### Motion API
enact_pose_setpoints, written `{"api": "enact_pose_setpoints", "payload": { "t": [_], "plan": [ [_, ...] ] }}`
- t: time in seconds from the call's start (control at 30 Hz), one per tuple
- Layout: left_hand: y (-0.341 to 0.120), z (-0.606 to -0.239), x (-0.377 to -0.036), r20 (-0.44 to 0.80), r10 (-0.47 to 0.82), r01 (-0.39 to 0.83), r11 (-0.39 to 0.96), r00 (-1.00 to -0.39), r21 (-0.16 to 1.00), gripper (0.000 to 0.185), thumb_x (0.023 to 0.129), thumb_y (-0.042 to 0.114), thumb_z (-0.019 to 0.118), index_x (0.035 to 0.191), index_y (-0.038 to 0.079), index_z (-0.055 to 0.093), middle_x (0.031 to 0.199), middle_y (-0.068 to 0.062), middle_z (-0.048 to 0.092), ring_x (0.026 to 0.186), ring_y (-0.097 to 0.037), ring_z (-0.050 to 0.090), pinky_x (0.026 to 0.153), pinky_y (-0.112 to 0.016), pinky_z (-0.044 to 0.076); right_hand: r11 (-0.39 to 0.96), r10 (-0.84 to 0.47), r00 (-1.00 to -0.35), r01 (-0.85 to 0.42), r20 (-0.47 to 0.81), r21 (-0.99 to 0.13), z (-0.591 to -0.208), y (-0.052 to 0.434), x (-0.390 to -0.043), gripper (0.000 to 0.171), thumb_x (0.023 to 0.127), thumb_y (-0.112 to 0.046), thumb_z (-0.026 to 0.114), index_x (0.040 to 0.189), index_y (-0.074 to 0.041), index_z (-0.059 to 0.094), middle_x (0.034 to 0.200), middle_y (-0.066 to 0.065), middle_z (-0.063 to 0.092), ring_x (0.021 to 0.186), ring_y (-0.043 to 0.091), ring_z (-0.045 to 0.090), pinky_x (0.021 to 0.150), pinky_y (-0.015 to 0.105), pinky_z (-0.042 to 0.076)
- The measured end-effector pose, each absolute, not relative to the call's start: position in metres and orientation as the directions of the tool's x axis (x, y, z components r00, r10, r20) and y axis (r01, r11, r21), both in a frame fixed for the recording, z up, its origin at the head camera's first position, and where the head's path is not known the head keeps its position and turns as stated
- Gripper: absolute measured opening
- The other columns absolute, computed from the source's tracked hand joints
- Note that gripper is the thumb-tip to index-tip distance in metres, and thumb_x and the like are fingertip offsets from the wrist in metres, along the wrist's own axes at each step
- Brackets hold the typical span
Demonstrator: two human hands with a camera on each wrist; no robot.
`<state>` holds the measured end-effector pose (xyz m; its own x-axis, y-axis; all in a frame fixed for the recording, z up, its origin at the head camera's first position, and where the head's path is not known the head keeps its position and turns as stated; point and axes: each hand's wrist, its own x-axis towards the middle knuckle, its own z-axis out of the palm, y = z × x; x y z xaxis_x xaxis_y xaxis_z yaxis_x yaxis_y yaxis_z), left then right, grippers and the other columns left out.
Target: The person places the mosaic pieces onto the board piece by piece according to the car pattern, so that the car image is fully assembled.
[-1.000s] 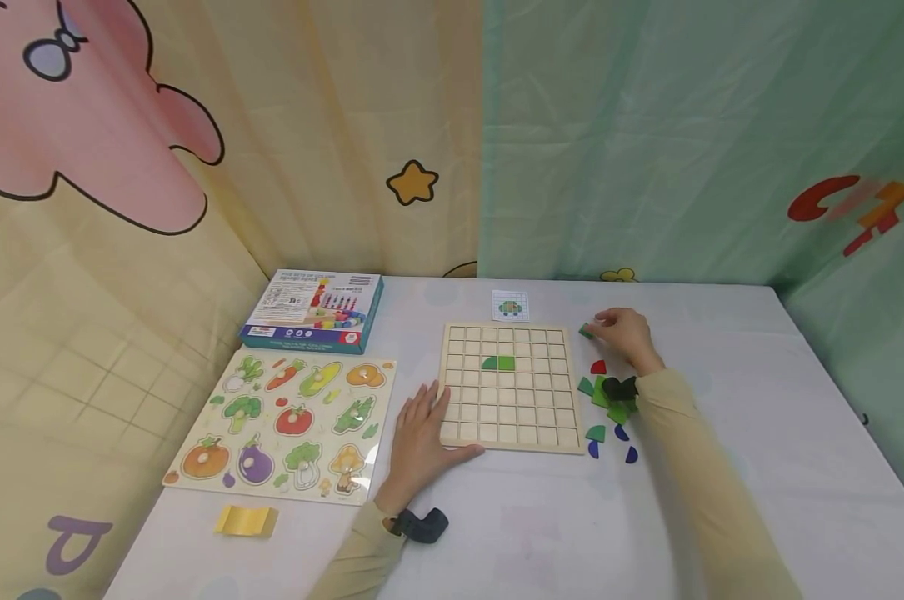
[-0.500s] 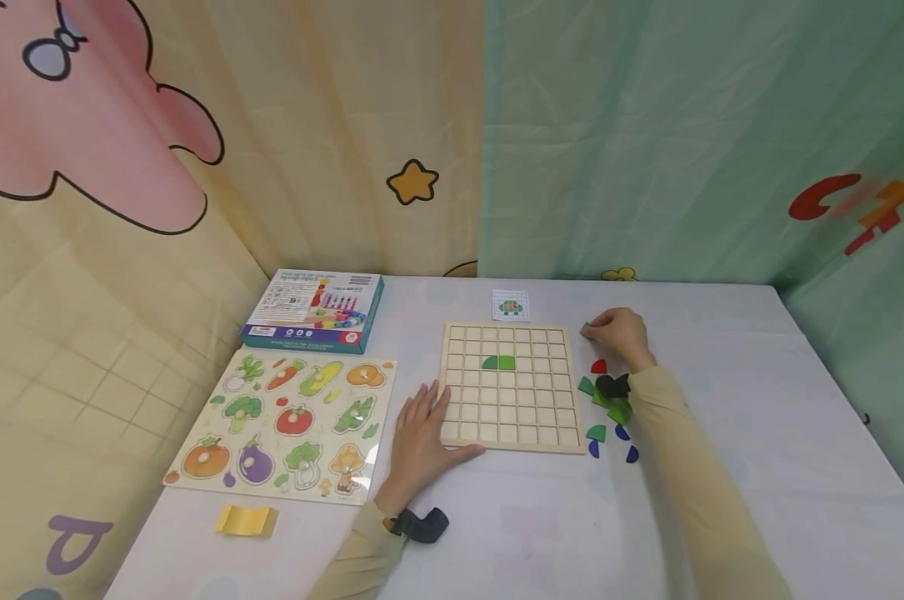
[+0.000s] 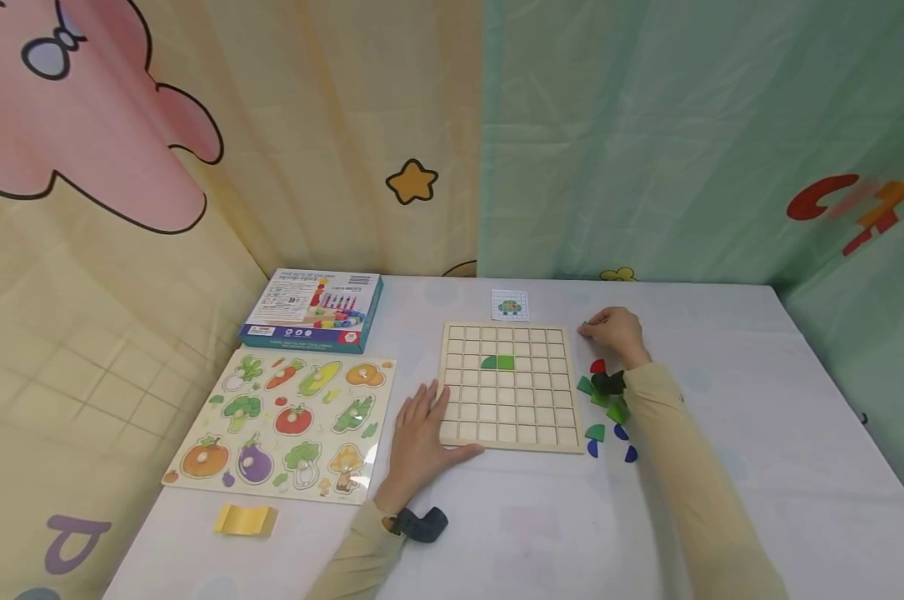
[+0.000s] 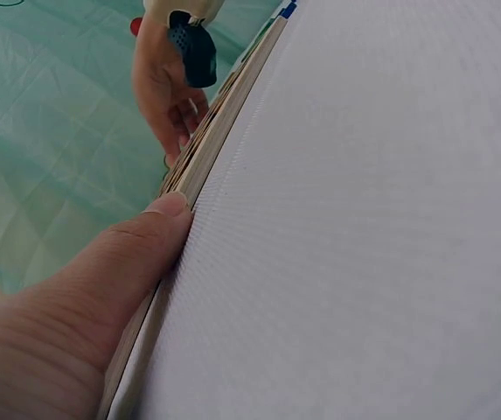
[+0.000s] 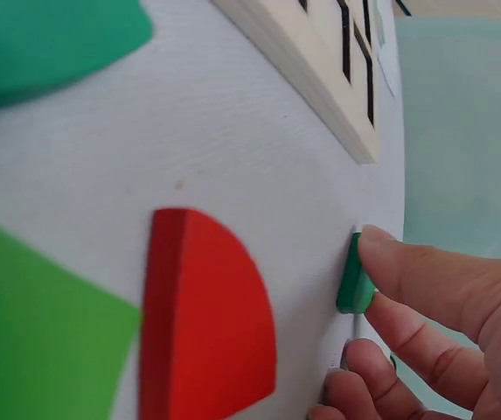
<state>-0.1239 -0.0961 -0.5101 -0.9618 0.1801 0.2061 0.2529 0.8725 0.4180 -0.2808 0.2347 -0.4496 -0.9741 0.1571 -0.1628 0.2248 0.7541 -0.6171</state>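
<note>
A wooden grid board [image 3: 507,408] lies on the white table, with a dark green quarter-round and a light green square [image 3: 506,362] set in its third row. My left hand [image 3: 438,418] rests flat on the board's near left corner, thumb [image 4: 149,232] against the board's edge [image 4: 211,157]. Just off the far right corner, my right hand [image 3: 588,330] pinches a small green piece [image 5: 354,282] standing on edge on the table. A red half-round [image 5: 206,315] lies just behind that hand. Loose green pieces [image 3: 600,393] and blue pieces [image 3: 621,433] lie along the board's right side.
A small pattern card [image 3: 510,306] sits beyond the board. A vegetable peg puzzle [image 3: 287,425] and a printed box [image 3: 312,310] lie to the left, and a yellow piece [image 3: 245,521] near the front edge. Curtains hang close behind and on both sides.
My right hand, with the green piece between its fingers, has shifted slightly left toward the board's far right corner. The left hand has stayed put.
</note>
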Motion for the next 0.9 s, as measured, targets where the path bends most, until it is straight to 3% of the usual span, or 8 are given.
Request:
{"api": "enact_pose_setpoints", "payload": {
  "t": [0.27,0.47,0.73,0.9],
  "plan": [
    [-0.096,-0.51,-0.124,0.206,0.178,0.252,0.871,-0.962,0.423,0.106,0.062,0.07,0.068,0.143,0.009,0.035,0.151,-0.01,0.027,0.14,-0.028,0.018,0.114,-0.044,0.013,0.732,0.149,-0.971,0.235,-0.187,-0.639,-0.451,0.234,-0.283,0.025,0.082,-0.018,0.069,0.093,0.002,0.06,0.091,0.016,0.058,0.081,0.026,0.05,0.065,0.031,0.041],
    [-0.096,-0.51,-0.124,0.199,0.178,0.248,0.874,-0.964,0.417,0.106,0.062,0.071,0.066,0.143,0.009,0.035,0.151,-0.01,0.027,0.14,-0.027,0.018,0.114,-0.044,0.013,0.74,0.151,-0.978,0.209,-0.145,-0.639,-0.454,0.233,-0.279,0.02,0.083,-0.017,0.068,0.09,0.0,0.059,0.083,0.014,0.059,0.077,0.025,0.05,0.062,0.029,0.041],
    [-0.095,-0.508,-0.123,0.194,0.179,0.246,0.877,-0.964,0.413,0.106,0.062,0.071,0.066,0.142,0.008,0.036,0.15,-0.011,0.028,0.14,-0.029,0.019,0.114,-0.044,0.015,0.75,0.088,-0.996,0.064,0.004,-0.659,-0.451,0.223,-0.26,0.019,0.086,-0.013,0.063,0.097,0.002,0.062,0.085,0.016,0.063,0.071,0.025,0.055,0.057,0.026,0.042],
    [-0.095,-0.508,-0.123,0.202,0.182,0.253,0.874,-0.962,0.415,0.106,0.062,0.072,0.066,0.142,0.009,0.036,0.15,-0.011,0.028,0.14,-0.028,0.02,0.114,-0.044,0.015,0.726,-0.025,-1.0,-0.03,0.017,-0.687,-0.449,0.21,-0.245,0.019,0.086,-0.015,0.063,0.097,0.0,0.062,0.087,0.016,0.064,0.067,0.023,0.056,0.056,0.028,0.045]
  ]
}}
